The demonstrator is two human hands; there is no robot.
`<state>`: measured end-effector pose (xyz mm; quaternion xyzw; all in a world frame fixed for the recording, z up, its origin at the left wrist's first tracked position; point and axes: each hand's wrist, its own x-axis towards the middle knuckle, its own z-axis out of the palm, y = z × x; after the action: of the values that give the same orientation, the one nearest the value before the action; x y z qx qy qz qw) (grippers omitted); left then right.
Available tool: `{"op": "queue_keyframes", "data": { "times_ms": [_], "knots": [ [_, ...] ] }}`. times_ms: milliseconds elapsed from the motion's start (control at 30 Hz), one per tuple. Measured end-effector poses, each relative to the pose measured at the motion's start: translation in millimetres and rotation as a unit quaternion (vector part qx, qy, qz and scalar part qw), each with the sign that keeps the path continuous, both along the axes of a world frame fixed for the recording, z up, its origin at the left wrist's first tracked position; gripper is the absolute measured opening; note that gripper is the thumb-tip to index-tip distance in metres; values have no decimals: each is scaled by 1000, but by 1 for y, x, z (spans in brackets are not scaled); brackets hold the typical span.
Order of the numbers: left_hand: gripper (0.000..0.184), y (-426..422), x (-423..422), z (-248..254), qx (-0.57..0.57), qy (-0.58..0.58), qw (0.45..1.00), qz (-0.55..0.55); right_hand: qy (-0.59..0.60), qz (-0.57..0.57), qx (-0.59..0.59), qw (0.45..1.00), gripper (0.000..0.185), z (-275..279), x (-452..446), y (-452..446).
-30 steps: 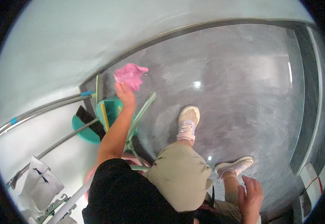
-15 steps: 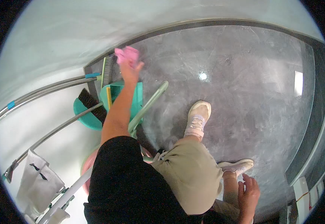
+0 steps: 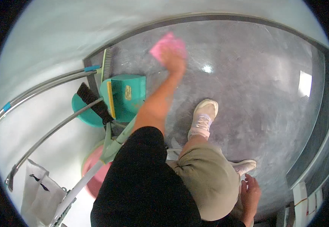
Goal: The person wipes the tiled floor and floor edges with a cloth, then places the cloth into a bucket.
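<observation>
A pink cloth [image 3: 169,44], blurred by motion, lies under my left hand [image 3: 173,58], whose fingers are pressed on it over the grey floor [image 3: 240,56] near the far wall. Down at the lower right hangs my right hand [image 3: 250,193], beside my bent knee, its fingers loosely apart and holding nothing. To the left of my left forearm stands a green dustpan [image 3: 128,94] with a yellow comb edge. A broom with pale green bristles [image 3: 107,64] rests at the wall corner.
A dark-bristled brush [image 3: 92,100] leans by the white wall. Below it are a pink basin [image 3: 95,174], a pale green frame [image 3: 111,149] and a hanging white cloth [image 3: 41,193]. My shoe [image 3: 205,115] is on the floor. Dark ledge [image 3: 315,125] at right.
My left hand has moved to the right with the pink cloth, away from the corner. The dustpan now shows more fully. My right hand has hardly moved.
</observation>
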<state>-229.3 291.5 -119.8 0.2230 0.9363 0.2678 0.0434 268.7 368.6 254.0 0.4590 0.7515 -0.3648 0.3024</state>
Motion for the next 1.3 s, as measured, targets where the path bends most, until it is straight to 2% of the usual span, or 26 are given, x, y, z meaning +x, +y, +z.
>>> {"op": "queue_keyframes", "data": {
  "times_ms": [67,100,167,200,267,333,367,400,467,500,533,600,633,667,733,800,833,867,933,1033,1067,1100,1167,1200,1267,1300],
  "knots": [
    [65,39,60,32,-198,112,970,-82,-7,-14,-20,1000,27,-5,7,1],
    [65,40,70,43,-198,110,971,-81,-8,-14,-20,1000,27,-3,2,2],
    [68,42,83,54,-150,85,963,-206,29,-13,12,999,23,1,-12,4],
    [68,34,77,57,-151,83,963,-206,27,-12,11,999,23,3,-9,4],
    [67,12,32,66,-122,18,936,-330,45,-15,1,999,28,-3,-5,7],
    [63,7,-16,77,-73,-131,978,-144,44,-25,6,999,28,-5,3,4],
    [62,-13,-38,50,-108,21,992,-58,42,-34,10,998,28,-5,6,1],
    [62,-31,-57,21,-137,171,975,29,39,-38,10,998,28,-5,8,-1],
    [61,-20,-83,-3,-203,245,921,226,34,-25,14,999,27,-3,12,-5],
    [61,-1,-79,9,-202,240,923,222,28,-29,16,999,27,-2,13,-7],
    [60,29,-77,40,-261,82,940,203,21,-29,4,999,27,-3,15,-8],
    [53,86,-58,73,-281,8,933,225,17,-24,-7,1000,28,-2,14,-6],
    [48,122,-34,75,-248,96,927,266,16,-12,-7,1000,28,0,10,-4],
    [48,153,-12,85,-247,97,926,268,17,0,-6,1000,28,2,7,-2],
    [38,208,37,111,-195,7,971,141,27,-6,1,1000,28,4,1,1],
    [41,230,102,73,-104,72,991,-41,34,-16,11,999,27,6,-8,4],
    [52,223,128,37,-40,179,970,-157,53,-6,23,998,27,8,-14,6],
    [52,223,126,38,-38,176,971,-157,67,4,35,997,27,10,-17,8],
    [68,218,107,42,-59,40,961,-266,60,14,34,998,27,14,-18,8],
    [53,181,47,60,10,-21,950,-312,70,19,36,997,27,16,-15,6],
    [46,163,30,63,76,17,967,-244,80,18,33,996,28,18,-13,3],
    [44,134,4,36,-46,125,967,-218,74,14,29,997,28,22,-9,0],
    [41,76,-42,25,-10,194,966,-169,81,16,37,996,29,22,-6,-1],
    [58,57,-38,95,-48,-9,994,-101,83,13,38,996,29,23,-3,-4],
    [67,-19,-75,71,-165,-84,982,48,36,-5,9,999,31,23,6,-7],
    [71,-60,-86,22,-234,-46,963,124,37,-6,9,999,31,24,6,-8]
  ]
}}
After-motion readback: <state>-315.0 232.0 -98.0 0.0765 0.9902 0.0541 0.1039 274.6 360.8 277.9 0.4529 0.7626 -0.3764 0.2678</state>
